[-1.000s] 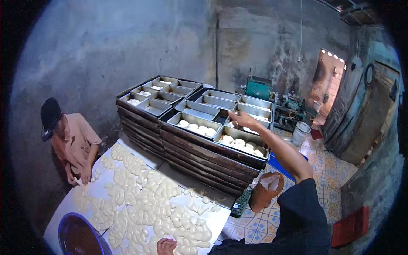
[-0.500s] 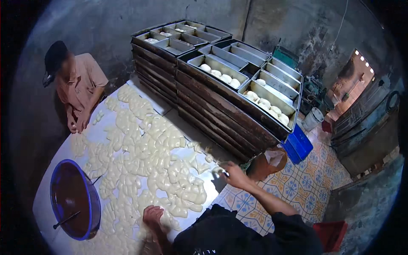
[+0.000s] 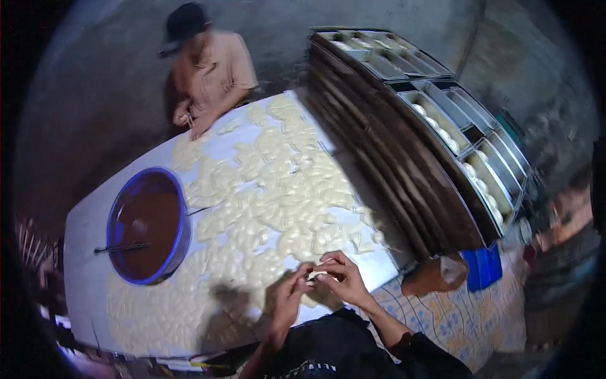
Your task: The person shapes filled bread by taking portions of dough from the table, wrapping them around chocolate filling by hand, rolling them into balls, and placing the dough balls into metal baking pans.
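Note:
Over the near edge of the white table (image 3: 88, 237), my left hand (image 3: 290, 292) and my right hand (image 3: 344, 283) meet. Their closed fingers pinch a small piece of pale dough (image 3: 315, 276) from both sides. A small dark spot shows by the fingertips; whether it is a tool or filling I cannot make out. Many flattened, glossy dough pieces (image 3: 297, 183) cover most of the tabletop below and beyond my hands.
A blue-rimmed basin (image 3: 183, 243) of brown filling stands at left, a thin dark rod (image 3: 123, 248) across its rim. Tall stacked trays (image 3: 385, 145) line the right side; their top pans hold dough balls (image 3: 483, 189). A co-worker (image 3: 211, 76) works at the far edge. A blue crate (image 3: 483, 268) sits on the tiled floor.
My right hand has come in from the table's right edge and my left hand has lifted off the dough; they now meet on one piece. The view has turned left.

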`<state>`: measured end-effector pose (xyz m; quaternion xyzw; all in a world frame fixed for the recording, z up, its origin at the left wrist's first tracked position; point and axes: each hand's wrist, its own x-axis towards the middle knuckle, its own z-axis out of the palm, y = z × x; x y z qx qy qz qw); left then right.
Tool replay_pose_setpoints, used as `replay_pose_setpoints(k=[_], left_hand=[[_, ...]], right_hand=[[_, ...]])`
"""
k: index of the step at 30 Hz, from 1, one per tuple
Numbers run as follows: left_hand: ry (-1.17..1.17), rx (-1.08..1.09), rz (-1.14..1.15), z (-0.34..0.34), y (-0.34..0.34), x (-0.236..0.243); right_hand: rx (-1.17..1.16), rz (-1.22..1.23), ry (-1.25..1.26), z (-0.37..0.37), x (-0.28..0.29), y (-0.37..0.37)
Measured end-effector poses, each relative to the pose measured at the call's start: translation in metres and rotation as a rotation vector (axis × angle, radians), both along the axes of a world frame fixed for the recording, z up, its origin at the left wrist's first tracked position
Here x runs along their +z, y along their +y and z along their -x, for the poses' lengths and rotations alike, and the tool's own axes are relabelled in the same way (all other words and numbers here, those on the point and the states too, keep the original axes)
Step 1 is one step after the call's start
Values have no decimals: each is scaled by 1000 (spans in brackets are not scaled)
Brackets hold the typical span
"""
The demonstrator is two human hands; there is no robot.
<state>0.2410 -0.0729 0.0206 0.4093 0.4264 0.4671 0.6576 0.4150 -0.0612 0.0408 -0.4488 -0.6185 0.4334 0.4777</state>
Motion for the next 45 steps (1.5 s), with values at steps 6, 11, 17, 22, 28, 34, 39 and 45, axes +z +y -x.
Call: replay_pose_setpoints(k=[6,11,17,22,28,34,39,45], left_hand=[[-45,379,-65,19,-2,-8],[-439,403,-25,38,-9,-21],[-1295,60,60,83,6,-18],[-212,355,-233,227,98,-4],[1155,494,79,370,178,10],[808,282,379,360,172,17],[194,354,153,264,129,38],[-177,283,413,140,62,18]], right_hand=[[17,50,6,66,-13,14],[214,-188,-26,105,0,41],[600,351,236,130,-29,56],[631,580,588,141,-37,71],[507,590,539,144,-59,80],[472,712,664,152,-79,82],[469,845,761,161,-71,84],[111,976,739,159,-62,76]])
